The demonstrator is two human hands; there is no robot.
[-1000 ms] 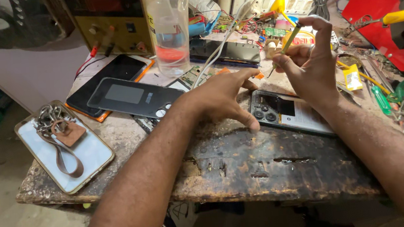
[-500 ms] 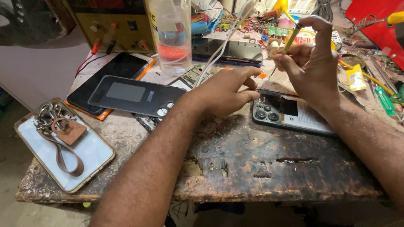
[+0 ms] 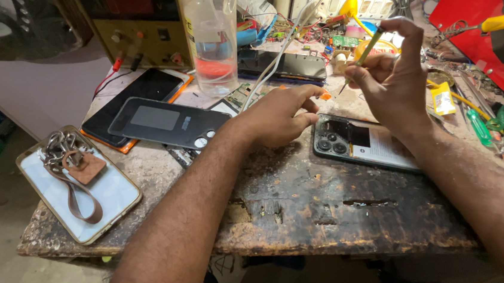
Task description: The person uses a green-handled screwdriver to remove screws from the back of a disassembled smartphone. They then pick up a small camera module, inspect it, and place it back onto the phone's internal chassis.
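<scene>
The right hand (image 3: pixel 394 85) is raised over the far right part of the desk (image 3: pixel 305 209), fingers pinched together on a thin screwdriver (image 3: pixel 361 62) with a yellow-green shaft, its tip slanting down towards the left; the left hand (image 3: pixel 277 115) lies low near the desk's middle, fingers curled loosely together with the tips just beside the top edge of an open phone (image 3: pixel 357 145); whether they hold anything small I cannot tell. The phone lies flat, back off, camera cluster at its left end, directly under the right wrist and partly hidden by it. A dark back cover (image 3: pixel 163 121) rests left of the left hand, overlapping a black phone (image 3: pixel 134 97) on an orange case; at the desk's left edge lies a pale phone (image 3: pixel 82 191) with a chain and brown strap (image 3: pixel 75 173) on top. A clear bottle (image 3: pixel 211 40) stands at the far edge, beside a yellow power supply (image 3: pixel 138 24); green-handled tools (image 3: pixel 490 123) lie at the right edge.
</scene>
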